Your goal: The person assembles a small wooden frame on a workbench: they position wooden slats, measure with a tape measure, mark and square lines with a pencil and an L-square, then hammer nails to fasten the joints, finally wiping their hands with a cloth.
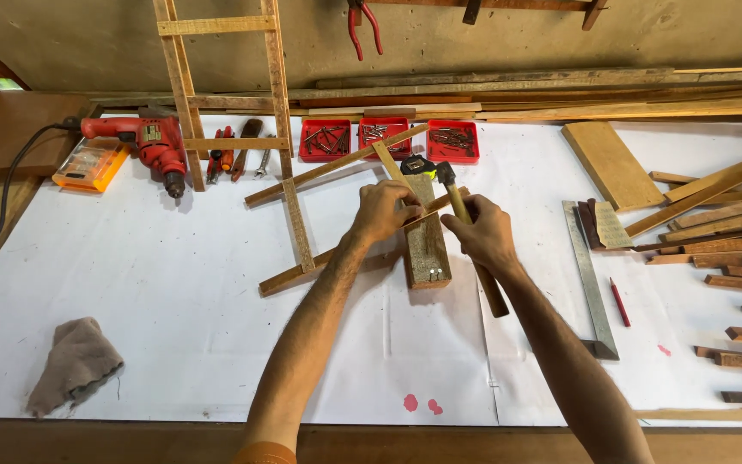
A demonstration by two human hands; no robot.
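Observation:
My right hand (484, 234) grips a wooden-handled hammer (489, 290) high on its shaft, with the dark head (445, 173) pointing away over the work. My left hand (382, 209) rests with closed fingers on a thin slat of a wooden ladder-like frame (298, 225) lying on the white-covered bench. Whether the fingers hold a nail is hidden. Under both hands lies a short wooden block (427, 249) with small nails at its near end.
Three red trays of nails and screws (386, 137) sit behind the frame. A red power drill (153, 142), an orange bit case (89, 166), hand tools and an upright ladder frame (184, 82) are far left. A steel square (590, 283), red pencil (619, 302) and wood offcuts (732, 232) lie right. A rag (75, 363) lies near left.

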